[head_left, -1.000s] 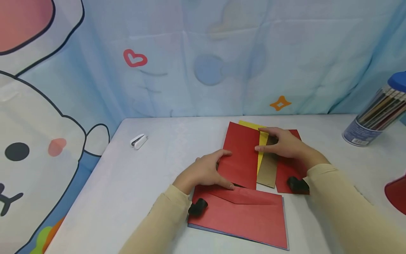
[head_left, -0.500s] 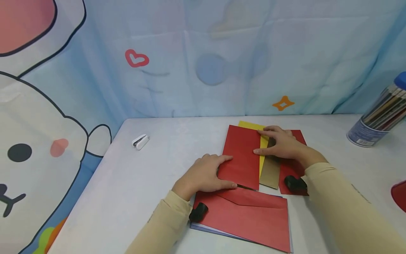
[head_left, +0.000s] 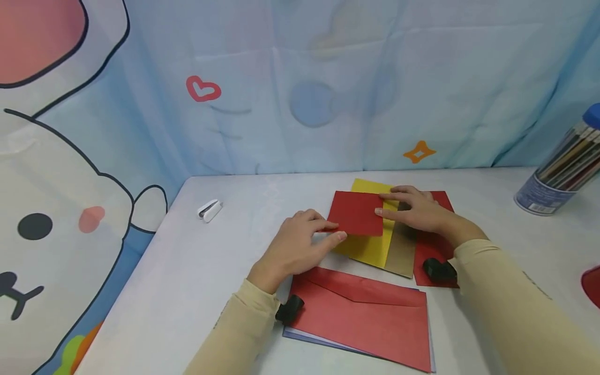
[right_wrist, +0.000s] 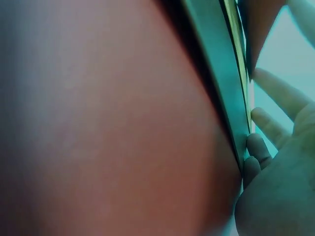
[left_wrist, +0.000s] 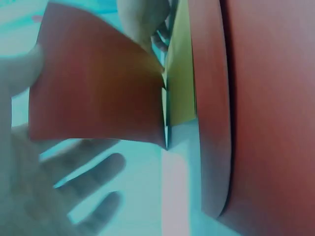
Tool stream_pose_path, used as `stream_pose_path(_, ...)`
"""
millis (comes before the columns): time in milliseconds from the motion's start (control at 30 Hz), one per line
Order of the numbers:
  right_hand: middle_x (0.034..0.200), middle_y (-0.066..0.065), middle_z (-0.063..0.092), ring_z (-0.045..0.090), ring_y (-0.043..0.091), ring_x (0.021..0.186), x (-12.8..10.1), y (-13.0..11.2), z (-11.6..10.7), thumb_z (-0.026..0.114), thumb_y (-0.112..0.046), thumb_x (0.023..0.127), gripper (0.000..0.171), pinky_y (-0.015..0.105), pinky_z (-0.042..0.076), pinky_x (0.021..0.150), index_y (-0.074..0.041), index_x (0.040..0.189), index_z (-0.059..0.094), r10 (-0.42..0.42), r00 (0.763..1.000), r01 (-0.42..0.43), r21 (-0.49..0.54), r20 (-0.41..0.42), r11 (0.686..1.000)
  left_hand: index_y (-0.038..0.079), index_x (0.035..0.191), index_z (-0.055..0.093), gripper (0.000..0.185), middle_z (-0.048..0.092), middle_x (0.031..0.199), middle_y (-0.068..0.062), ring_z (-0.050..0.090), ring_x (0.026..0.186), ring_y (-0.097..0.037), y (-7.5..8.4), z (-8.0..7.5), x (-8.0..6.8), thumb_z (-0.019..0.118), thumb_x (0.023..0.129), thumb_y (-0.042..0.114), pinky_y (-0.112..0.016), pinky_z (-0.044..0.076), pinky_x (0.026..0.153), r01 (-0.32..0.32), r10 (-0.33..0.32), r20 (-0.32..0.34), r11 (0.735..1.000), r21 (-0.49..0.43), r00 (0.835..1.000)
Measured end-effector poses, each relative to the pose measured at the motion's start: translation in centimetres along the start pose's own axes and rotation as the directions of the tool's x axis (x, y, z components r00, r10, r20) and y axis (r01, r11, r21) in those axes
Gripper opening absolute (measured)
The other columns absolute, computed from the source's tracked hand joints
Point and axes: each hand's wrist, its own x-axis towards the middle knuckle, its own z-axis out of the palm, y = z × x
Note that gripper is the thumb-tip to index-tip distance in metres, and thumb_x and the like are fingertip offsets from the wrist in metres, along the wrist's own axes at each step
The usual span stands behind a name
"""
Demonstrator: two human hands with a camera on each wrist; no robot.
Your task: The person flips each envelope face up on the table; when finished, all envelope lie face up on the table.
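My left hand (head_left: 295,245) pinches the near left part of a plain red envelope (head_left: 356,213) between thumb and index finger. That envelope tilts up and bows; the left wrist view shows its raised edge at the thumb, with other fingers spread below. Fingertips of my right hand (head_left: 417,208) touch its right edge, and the fingers lie over a yellow envelope (head_left: 367,247) and a brown envelope (head_left: 402,255). Under the right wrist lies another red envelope (head_left: 442,200). Nearest me is a red envelope with a pointed flap (head_left: 365,323), on top of bluish ones (head_left: 323,344).
A white stapler (head_left: 210,210) lies at the table's left. At the back right stands a blue-lidded tub of pencils (head_left: 558,172). Part of a red object (head_left: 591,285) shows at the right edge. A patterned curtain (head_left: 262,104) hangs behind the table.
The left hand has raised the near edge of the plain red envelope, baring the yellow one beneath. It lay nearly flat before. The right hand has barely moved.
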Motion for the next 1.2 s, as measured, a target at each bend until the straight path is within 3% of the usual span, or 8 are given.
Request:
stream_pose_path(100, 0.159, 0.024, 0.021, 0.013, 0.055, 0.140, -0.1, -0.5, -0.3, 0.057, -0.055, 0.097, 0.076, 0.077, 0.018, 0.102, -0.013, 0.157, 0.036, -0.053, 0.997, 0.058, 0.110, -0.053, 0.992, 0.012, 0.118, 0.076, 0.045, 0.071, 0.107, 0.002, 0.063, 0.098, -0.015, -0.4, -0.5, 0.2, 0.049, 0.104, 0.046, -0.037, 0.049, 0.089, -0.056, 0.032, -0.203, 0.992, -0.114, 0.979)
stream_pose_path(233, 0.159, 0.021, 0.028, 0.022, 0.046, 0.143, 0.2, -1.6, -0.4, 0.069, -0.043, 0.095, 0.079, 0.071, 0.023, 0.106, -0.018, 0.157, 0.028, -0.121, 0.983, 0.153, 0.248, -0.138, 0.957, 0.004, 0.117, 0.072, 0.035, 0.073, 0.101, -0.006, 0.066, 0.087, -0.015, -1.0, -1.0, 0.5, 0.048, 0.108, 0.029, -0.034, 0.053, 0.075, -0.147, -0.009, -0.499, 0.951, -0.273, 0.866)
stream_pose_path(300, 0.154, 0.019, 0.037, 0.034, 0.041, 0.140, 0.3, -2.3, -0.3, 0.075, -0.041, 0.092, 0.082, 0.065, 0.031, 0.107, -0.018, 0.155, 0.029, -0.138, 0.977, 0.180, 0.288, -0.160, 0.940, 0.005, 0.128, 0.065, 0.032, 0.071, 0.103, -0.007, 0.063, 0.079, -0.015, -1.1, -1.3, 0.4, 0.048, 0.108, 0.023, -0.033, 0.052, 0.069, -0.172, -0.062, -0.569, 0.921, -0.349, 0.820)
stream_pose_path(400, 0.142, 0.017, 0.047, 0.052, 0.036, 0.127, 0.3, -3.4, -0.2, 0.076, -0.038, 0.091, 0.078, 0.050, 0.046, 0.100, -0.015, 0.153, 0.035, -0.152, 0.971, 0.206, 0.326, -0.183, 0.923, 0.012, 0.146, 0.050, 0.039, 0.065, 0.106, -0.009, 0.058, 0.066, -0.018, -1.4, -1.7, 0.4, 0.047, 0.107, 0.015, -0.031, 0.049, 0.062, -0.181, -0.137, -0.594, 0.877, -0.445, 0.793)
stream_pose_path(600, 0.137, 0.013, 0.050, 0.065, 0.027, 0.106, -0.6, -4.1, -0.3, 0.076, -0.032, 0.092, 0.072, 0.026, 0.054, 0.077, -0.016, 0.153, 0.042, -0.134, 0.962, 0.213, 0.348, -0.236, 0.913, 0.021, 0.146, 0.053, 0.054, 0.058, 0.119, -0.005, 0.063, 0.076, -0.021, -1.9, -2.5, 0.2, 0.054, 0.094, 0.003, -0.035, 0.055, 0.066, -0.125, -0.201, -0.507, 0.833, -0.538, 0.838)
stream_pose_path(733, 0.132, 0.007, 0.054, 0.066, 0.022, 0.095, -1.4, -4.4, -0.6, 0.078, -0.032, 0.090, 0.069, 0.029, 0.054, 0.074, -0.018, 0.150, 0.047, -0.127, 0.964, 0.210, 0.376, -0.232, 0.902, 0.020, 0.137, 0.061, 0.047, 0.057, 0.129, 0.002, 0.058, 0.105, -0.017, -2.1, -3.0, 0.0, 0.063, 0.091, 0.009, -0.038, 0.056, 0.079, -0.052, -0.209, -0.418, 0.845, -0.532, 0.884)
stream_pose_path(933, 0.129, 0.005, 0.058, 0.067, 0.021, 0.092, -3.6, -4.9, -1.8, 0.082, -0.035, 0.087, 0.067, 0.033, 0.053, 0.072, -0.019, 0.145, 0.054, -0.116, 0.975, 0.178, 0.357, -0.189, 0.917, 0.029, 0.142, 0.055, 0.057, 0.055, 0.133, 0.005, 0.060, 0.107, -0.022, -2.2, -3.9, -0.2, 0.073, 0.089, 0.016, -0.040, 0.056, 0.081, 0.062, -0.254, -0.240, 0.797, -0.601, 0.937)
stream_pose_path(1200, 0.120, 0.013, 0.061, 0.066, 0.025, 0.092, -7.1, -5.0, -3.3, 0.084, -0.040, 0.082, 0.071, 0.031, 0.055, 0.068, -0.006, 0.139, 0.059, -0.126, 0.982, 0.147, 0.152, -0.142, 0.977, 0.030, 0.152, 0.044, 0.079, 0.054, 0.132, 0.001, 0.065, 0.101, -0.023, -1.8, -4.6, -0.4, 0.083, 0.083, 0.025, -0.039, 0.056, 0.081, 0.237, -0.261, 0.041, 0.789, -0.567, 0.964)
